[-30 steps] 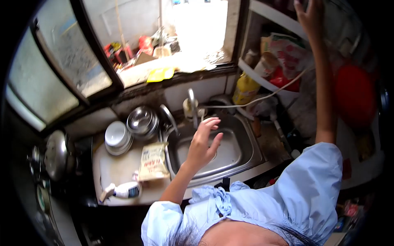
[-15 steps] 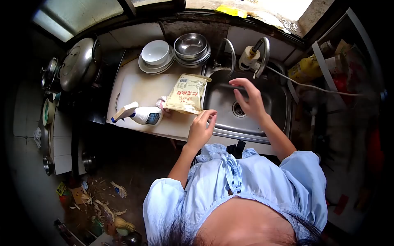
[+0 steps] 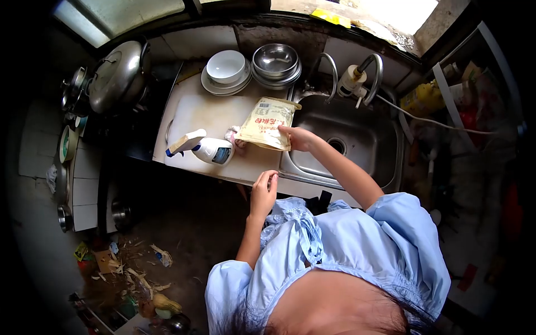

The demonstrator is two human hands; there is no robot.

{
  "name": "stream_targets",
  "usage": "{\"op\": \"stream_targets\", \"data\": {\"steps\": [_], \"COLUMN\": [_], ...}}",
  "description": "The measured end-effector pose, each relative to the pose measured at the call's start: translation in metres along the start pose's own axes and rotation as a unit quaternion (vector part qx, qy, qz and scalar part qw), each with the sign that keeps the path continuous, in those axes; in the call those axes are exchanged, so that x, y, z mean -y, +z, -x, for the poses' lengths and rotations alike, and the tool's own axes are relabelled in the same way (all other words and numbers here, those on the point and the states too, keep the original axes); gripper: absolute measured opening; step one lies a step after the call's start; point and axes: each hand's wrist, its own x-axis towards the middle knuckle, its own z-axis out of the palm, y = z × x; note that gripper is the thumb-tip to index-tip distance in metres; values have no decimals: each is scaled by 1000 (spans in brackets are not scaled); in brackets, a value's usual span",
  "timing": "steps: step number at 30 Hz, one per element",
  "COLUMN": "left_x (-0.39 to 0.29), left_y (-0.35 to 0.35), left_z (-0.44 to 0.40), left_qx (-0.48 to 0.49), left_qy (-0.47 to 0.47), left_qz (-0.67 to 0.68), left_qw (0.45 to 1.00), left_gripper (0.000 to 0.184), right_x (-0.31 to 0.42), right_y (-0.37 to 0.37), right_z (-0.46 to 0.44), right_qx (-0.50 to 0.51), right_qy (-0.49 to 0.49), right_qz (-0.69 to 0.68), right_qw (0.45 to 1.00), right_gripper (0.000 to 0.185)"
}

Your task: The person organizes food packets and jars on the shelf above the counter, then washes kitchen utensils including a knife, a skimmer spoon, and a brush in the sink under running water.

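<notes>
A flat cream packet (image 3: pixel 268 120) with red Chinese lettering and a barcode lies on the counter, its right edge by the sink (image 3: pixel 357 167). My right hand (image 3: pixel 300 138) grips its lower right corner, thumb on the front face and the other fingers mostly hidden. Near the counter's front edge, my left hand (image 3: pixel 263 195) hovers with loosely bent fingers and nothing visible in it. Left of the packet, a white spray bottle (image 3: pixel 215 151) stands on the white cutting board (image 3: pixel 192 114). Between bottle and packet is a crumpled pinkish cloth (image 3: pixel 233 134).
Behind the board are a white bowl (image 3: pixel 225 66) on plates and stacked metal bowls (image 3: pixel 275 60). A curved faucet (image 3: pixel 379 72) and a pump bottle (image 3: pixel 350 81) stand behind the sink. A large lidded pot (image 3: pixel 117 75) sits on the stove. Scraps (image 3: pixel 137 273) litter the floor.
My right hand has moved left from over the sink onto the packet's corner. My left hand has drawn back from the packet toward my body. The view has shifted slightly.
</notes>
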Motion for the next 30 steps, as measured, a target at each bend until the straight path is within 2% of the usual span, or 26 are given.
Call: {"op": "stream_targets", "data": {"steps": [4, 6, 7, 8, 10, 12, 13, 14, 15, 16, 18, 19, 20, 21, 22, 23, 24, 25, 26, 27, 28, 29, 30], "left_x": [6, 10, 4, -2, -12, -14, -9, 1, 3, 5, 8, 13, 12, 10, 9, 9, 9, 5, 6, 9, 18, 19, 21], "left_y": [-15, -23, -28, -32, -32, -26, -22, -18, -16, -14, -12, -11, -9, -9, -9, -8, -7, -7, -6, -5, -4, -5, -6], "left_z": [-14, -29, -39, -52, -79, -104, -118, -131, -140, -145, -156, -161, -163, -165, -167, -168, -168, -167, -167, -166, -166, -164, -161], "left_qx": [-34, -44, -63, -48, -31, -30, -30, -18, -5, -5, -3, -57, -56, -78, -100, -93, -104, -95, -98, -93, -91, -89, -83], "left_qy": [44, 97, 181, 217, 277, 294, 300, 301, 302, 310, 253, 301, 311, 305, 301, 288, 293, 282, 289, 282, 275, 276, 272], "left_qz": [-36, -123, -234, -281, -450, -500, -500, -502, -504, -501, -418, -399, -398, -382, -367, -378, -374, -364, -360, -363, -366, -349, -353], "left_qw": [998, 987, 953, 934, 849, 814, 812, 811, 810, 808, 872, 864, 862, 869, 875, 875, 874, 883, 881, 883, 884, 891, 891], "left_gripper": [12, 19, 26, 37, 55, 47, 47, 38, 30, 30, 13, 10, 10, 11, 11, 11, 13, 15, 16, 17, 17, 17, 17], "right_x": [7, 19, 25, 29, 36, 37, 39, 41, 43, 44, 43, 45, 50, 57, 66, 82, 101, 112, 121, 133, 137, 135, 139], "right_y": [4, 9, 11, 12, 9, 7, 6, 4, 2, 0, -5, 2, 14, 19, 29, 44, 73, 83, 96, 84, 45, 38, 26], "right_z": [4, 10, 12, 15, 11, 5, 3, 4, 8, 14, 24, 44, 74, 112, 151, 196, 256, 296, 335, 388, 433, 462, 489], "right_qx": [3, -41, -70, -87, -109, -107, -102, -98, -62, -27, -52, -113, -154, -143, -145, -129, -150, -128, -143, -205, -363, -468, -556], "right_qy": [-22, -27, -27, -36, -41, -60, -60, -61, -38, -15, 21, -11, -74, -196, -324, -441, -458, -572, -690, -678, -624, -592, -537], "right_qz": [-23, 18, 47, 45, 72, 58, 39, 20, 29, 37, 133, 300, 460, 555, 538, 534, 484, 425, 375, 439, 595, 589, 578], "right_qw": [999, 999, 996, 995, 991, 991, 992, 993, 997, 999, 989, 947, 872, 796, 765, 710, 731, 690, 602, 553, 352, 288, 263], "right_gripper": [38, 38, 37, 36, 36, 36, 36, 36, 41, 46, 59, 70, 62, 46, 28, 26, 26, 30, 29, 42, 40, 40, 41]}}
